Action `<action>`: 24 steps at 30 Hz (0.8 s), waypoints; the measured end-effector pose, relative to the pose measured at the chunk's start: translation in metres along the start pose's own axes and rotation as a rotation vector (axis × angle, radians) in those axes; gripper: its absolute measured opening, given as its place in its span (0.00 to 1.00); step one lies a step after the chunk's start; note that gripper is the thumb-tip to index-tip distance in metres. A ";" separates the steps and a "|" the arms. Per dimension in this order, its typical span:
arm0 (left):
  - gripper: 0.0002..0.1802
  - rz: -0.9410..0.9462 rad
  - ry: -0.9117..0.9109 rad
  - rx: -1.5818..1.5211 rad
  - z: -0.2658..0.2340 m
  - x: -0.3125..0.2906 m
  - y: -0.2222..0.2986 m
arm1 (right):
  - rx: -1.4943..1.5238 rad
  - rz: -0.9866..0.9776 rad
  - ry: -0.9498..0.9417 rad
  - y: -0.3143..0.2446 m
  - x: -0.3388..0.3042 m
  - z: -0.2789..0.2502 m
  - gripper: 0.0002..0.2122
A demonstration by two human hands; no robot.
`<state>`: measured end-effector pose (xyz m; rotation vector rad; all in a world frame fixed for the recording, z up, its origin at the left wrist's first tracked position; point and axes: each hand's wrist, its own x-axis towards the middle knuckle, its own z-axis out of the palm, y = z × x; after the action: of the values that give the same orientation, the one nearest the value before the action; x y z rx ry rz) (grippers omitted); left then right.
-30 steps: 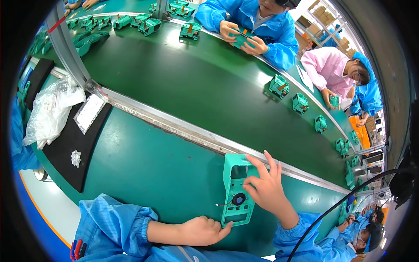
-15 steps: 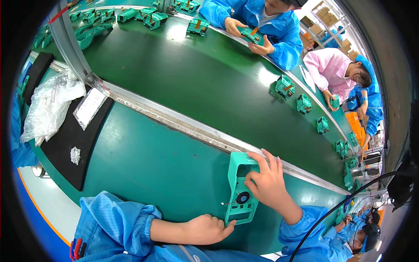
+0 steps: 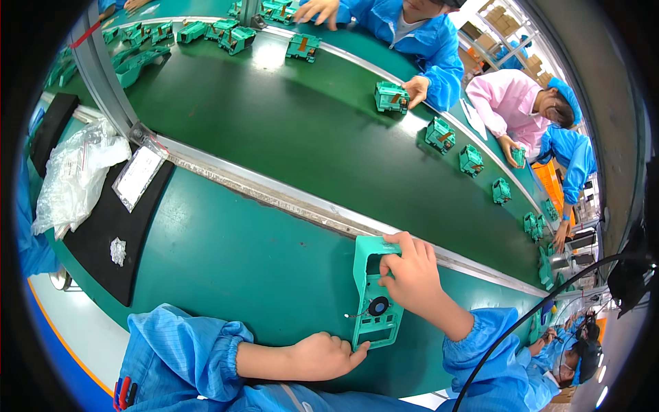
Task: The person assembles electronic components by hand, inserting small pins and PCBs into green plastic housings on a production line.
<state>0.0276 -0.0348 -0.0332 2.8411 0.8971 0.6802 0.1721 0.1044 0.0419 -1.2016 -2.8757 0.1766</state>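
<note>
A green plastic housing (image 3: 362, 292) with rectangular cutouts stands tilted above the near table, close to the belt rail. In its lower half sits a small round black fan-like part (image 3: 378, 306), from which a thin wire with a white plug sticks out to the left. My right hand (image 3: 414, 271) grips the housing's upper right side, fingers over the top edge and thumb side by the large opening. My left hand (image 3: 321, 357) has its fingers curled and pinches the lower left corner; the fingertips behind it are hidden.
Beyond the metal rail (image 3: 274, 193), a green conveyor belt (image 3: 261, 130) carries several green assemblies (image 3: 439, 135). A co-worker's hand (image 3: 416, 90) touches one across the belt. At left lie a black mat (image 3: 103, 240), plastic bags (image 3: 79, 168) and a clear-wrapped card (image 3: 139, 174). A black cable (image 3: 528, 312) crosses at right.
The housing and both my hands have barely shifted. Across the belt, the co-worker has set a green assembly down on it, one hand still there and the other reaching left.
</note>
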 end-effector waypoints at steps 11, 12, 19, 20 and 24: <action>0.24 0.031 -0.063 -0.009 -0.006 0.000 -0.005 | -0.085 -0.064 0.005 0.005 -0.005 -0.008 0.06; 0.24 0.035 -0.065 -0.005 -0.008 0.000 -0.006 | -0.039 -0.117 0.017 0.015 -0.007 -0.012 0.07; 0.20 -0.104 -0.115 -0.371 -0.011 0.009 -0.024 | -0.263 -0.172 0.149 0.041 -0.052 -0.022 0.08; 0.17 -0.333 -0.108 -0.794 -0.024 0.015 -0.028 | -0.233 -0.156 0.193 0.048 -0.064 -0.017 0.08; 0.12 -0.766 0.076 -2.185 -0.023 0.012 -0.049 | -0.238 0.131 0.338 0.078 -0.153 -0.004 0.07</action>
<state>0.0005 0.0112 -0.0188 0.4999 0.4340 0.7455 0.3351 0.0504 0.0415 -1.3080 -2.5781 -0.3445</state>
